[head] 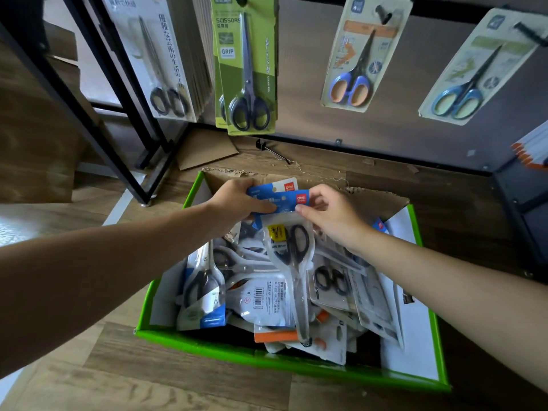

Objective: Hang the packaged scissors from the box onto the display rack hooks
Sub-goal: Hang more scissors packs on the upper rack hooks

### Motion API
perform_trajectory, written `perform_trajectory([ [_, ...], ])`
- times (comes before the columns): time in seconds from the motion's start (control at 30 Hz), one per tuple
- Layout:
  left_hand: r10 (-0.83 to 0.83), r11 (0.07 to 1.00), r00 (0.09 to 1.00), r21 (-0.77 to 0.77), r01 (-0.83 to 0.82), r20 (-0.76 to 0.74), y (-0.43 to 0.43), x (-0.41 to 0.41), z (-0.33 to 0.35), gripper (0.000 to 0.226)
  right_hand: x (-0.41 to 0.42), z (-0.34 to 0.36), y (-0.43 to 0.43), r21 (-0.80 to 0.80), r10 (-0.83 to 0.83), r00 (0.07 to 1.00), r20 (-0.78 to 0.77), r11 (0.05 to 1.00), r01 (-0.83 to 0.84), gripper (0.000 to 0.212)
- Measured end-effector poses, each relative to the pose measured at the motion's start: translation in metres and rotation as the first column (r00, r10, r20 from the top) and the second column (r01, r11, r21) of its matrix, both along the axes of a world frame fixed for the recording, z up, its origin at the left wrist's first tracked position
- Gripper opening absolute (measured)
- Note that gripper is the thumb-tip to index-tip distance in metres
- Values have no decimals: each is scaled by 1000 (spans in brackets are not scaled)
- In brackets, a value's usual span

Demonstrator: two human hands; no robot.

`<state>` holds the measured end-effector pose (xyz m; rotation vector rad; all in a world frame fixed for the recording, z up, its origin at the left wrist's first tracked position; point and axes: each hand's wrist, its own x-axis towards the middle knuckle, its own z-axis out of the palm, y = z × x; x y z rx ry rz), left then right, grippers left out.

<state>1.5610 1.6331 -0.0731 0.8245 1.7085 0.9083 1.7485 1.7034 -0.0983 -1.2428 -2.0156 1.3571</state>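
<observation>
Left hand (237,199) grips the blue header cards (275,193) of two scissors packs (292,247); right hand (332,218) pinches the front card's edge. Packs hang just above the green box (237,351), heaped with loose packs (261,301), on wood floor (142,381). Behind, carded scissors (250,78) hang on rack hooks (530,33).

Beyond the left hand (237,200) and off to its left, we see a black metal frame (130,179) standing on wood-plank flooring (192,381), its slanting legs ending in small feet. Further out to the left of that hand sit brown cardboard cartons (35,143). Just beyond the same hand, near the frame's base, a flat piece of cardboard (204,149) lies on the planks. Well out to the right of the right hand (332,218) we find a dark cabinet (519,197). Above it is a stack of white items with orange ends (530,149), cut off by the edge of view.
</observation>
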Motion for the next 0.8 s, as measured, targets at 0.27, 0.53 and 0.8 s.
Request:
perform_trajectory([
  [0.27, 13, 995, 988, 100, -28, 151, 0, 5, 8, 14, 8, 16, 13, 81, -55, 998, 33, 995, 52, 26],
  [0.53, -12, 999, 974, 47, 1, 228, 3, 14, 22, 15, 17, 33, 14, 52, -19, 1000, -3, 998, 19, 12],
  [0.8, -41, 992, 971, 129, 11, 235, 23, 23, 58, 19, 5, 59, 12, 11, -121, 968, -218, 992, 127, 9],
])
